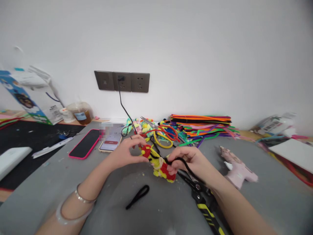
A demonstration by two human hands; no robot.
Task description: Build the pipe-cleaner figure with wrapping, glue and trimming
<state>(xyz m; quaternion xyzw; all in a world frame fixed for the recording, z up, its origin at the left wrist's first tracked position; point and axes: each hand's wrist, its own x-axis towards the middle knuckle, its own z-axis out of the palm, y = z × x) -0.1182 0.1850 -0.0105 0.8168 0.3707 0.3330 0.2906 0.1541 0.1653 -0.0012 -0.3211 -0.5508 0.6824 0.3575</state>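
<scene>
Between my hands is a red and yellow figure [156, 161] of fuzzy pipe cleaners, tilted just above the grey mat. My left hand [133, 148] grips its upper left end between thumb and fingers. At its right side, my right hand [186, 158] pinches a black pipe cleaner [184, 161] that curves over the fingers and reaches the figure. Pliers [198, 189] with black and yellow handles lie under my right hand and wrist; their tips are partly hidden. A looped black pipe cleaner [138, 196] lies on the mat in front of the figure.
Behind are bundled colourful pipe cleaners [202, 125], red-handled scissors [156, 125] and fuzzy scraps. A pink-cased phone [85, 144] and a lit phone [111, 140] lie left, near a charging cable [124, 107]. A pink glue gun [238, 169] rests right. A drink cup [81, 114] stands far left.
</scene>
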